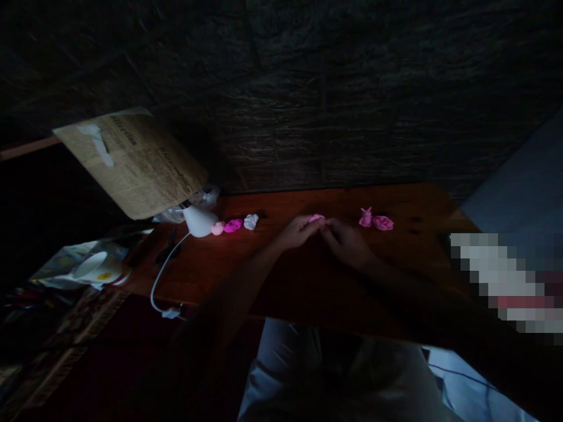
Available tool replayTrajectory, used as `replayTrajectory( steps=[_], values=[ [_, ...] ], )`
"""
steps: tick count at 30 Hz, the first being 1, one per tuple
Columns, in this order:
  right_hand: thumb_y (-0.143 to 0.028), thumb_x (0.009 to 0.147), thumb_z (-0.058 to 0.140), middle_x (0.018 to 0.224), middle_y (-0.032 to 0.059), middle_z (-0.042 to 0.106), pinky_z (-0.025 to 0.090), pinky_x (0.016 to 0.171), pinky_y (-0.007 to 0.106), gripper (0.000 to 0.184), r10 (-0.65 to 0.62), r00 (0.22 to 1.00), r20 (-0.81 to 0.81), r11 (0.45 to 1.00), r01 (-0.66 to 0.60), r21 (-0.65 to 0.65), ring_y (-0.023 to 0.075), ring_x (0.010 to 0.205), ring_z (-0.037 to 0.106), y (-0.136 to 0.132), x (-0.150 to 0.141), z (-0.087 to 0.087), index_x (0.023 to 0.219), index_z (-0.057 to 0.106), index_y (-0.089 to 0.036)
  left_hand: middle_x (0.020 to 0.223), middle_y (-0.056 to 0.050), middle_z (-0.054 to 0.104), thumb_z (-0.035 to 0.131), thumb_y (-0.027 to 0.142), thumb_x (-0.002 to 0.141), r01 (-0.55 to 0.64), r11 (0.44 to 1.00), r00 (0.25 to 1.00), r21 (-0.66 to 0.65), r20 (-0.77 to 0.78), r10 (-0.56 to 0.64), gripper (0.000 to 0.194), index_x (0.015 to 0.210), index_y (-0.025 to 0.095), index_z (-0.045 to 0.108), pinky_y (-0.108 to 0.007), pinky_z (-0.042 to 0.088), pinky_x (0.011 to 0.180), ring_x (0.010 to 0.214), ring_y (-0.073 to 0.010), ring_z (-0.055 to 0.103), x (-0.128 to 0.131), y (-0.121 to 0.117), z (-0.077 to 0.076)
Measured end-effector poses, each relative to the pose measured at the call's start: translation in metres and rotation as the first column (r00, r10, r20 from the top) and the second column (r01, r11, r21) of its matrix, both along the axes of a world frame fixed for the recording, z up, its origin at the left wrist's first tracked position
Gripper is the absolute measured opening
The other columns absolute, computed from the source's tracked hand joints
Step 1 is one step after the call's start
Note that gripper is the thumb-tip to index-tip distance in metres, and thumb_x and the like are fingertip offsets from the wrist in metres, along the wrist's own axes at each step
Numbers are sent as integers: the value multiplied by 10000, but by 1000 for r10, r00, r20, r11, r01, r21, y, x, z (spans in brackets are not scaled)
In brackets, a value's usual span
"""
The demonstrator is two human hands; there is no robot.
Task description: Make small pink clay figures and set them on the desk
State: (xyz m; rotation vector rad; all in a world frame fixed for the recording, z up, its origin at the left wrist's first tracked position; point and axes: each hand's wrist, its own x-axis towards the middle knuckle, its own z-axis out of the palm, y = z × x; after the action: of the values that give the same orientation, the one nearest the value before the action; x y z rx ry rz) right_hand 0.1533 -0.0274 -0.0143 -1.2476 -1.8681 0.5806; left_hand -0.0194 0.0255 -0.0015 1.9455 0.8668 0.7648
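My left hand (295, 231) and my right hand (345, 239) meet over the middle of the wooden table, with fingers pinched round a small pink lump (316, 218) that looks like modelling clay. To their right on the table lie a pink piece with two upright points (365, 217) and a rounded, folded pink piece (383, 223). Left of my hands, a white lump (250, 221), a magenta lump (233, 225) and a pale pink lump (217, 228) form a row. Dim light and my fingers hide much of the held lump.
At the table's left stands a lamp with a white base (200, 221) and a printed paper shade (132, 164); its white cord (162, 275) hangs over the edge. A white cup (99, 266) is farther left. A dark stone-patterned wall (308, 117) rises behind the table (281, 205).
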Motion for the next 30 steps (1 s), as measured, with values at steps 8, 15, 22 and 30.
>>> replayTrajectory(
  steps=[8,15,22,30],
  values=[
    [-300,1005,429,988,101,787,520,813,345,292,124,988,93,992,-121,-32,252,891,745,14,-8,8,998,705,-205,537,48,419,542,503,878,-154,977,985,-150,51,163,451,569,184,467,-242,341,568,532,-83,392,-4,6,3],
    [-523,1037,380,953,67,794,534,826,335,468,199,980,5,979,-198,-55,233,882,745,2,11,14,976,738,-228,532,35,429,496,496,864,18,968,998,-249,62,-2,427,575,182,484,-247,301,536,513,-84,384,2,2,0],
    [-766,974,257,653,34,681,525,746,326,749,191,979,-66,977,-196,-89,207,717,701,-1,9,23,632,656,-232,516,16,487,407,348,906,34,979,998,-203,-41,-43,406,567,165,534,-243,340,550,510,-92,434,0,1,4],
    [-831,915,323,489,13,500,501,679,315,733,189,976,-109,963,-206,-175,193,603,613,-2,12,25,552,556,-238,520,21,511,426,382,954,88,947,993,-308,100,-60,441,590,161,539,-221,357,518,493,-79,451,10,-4,3]
  ],
)
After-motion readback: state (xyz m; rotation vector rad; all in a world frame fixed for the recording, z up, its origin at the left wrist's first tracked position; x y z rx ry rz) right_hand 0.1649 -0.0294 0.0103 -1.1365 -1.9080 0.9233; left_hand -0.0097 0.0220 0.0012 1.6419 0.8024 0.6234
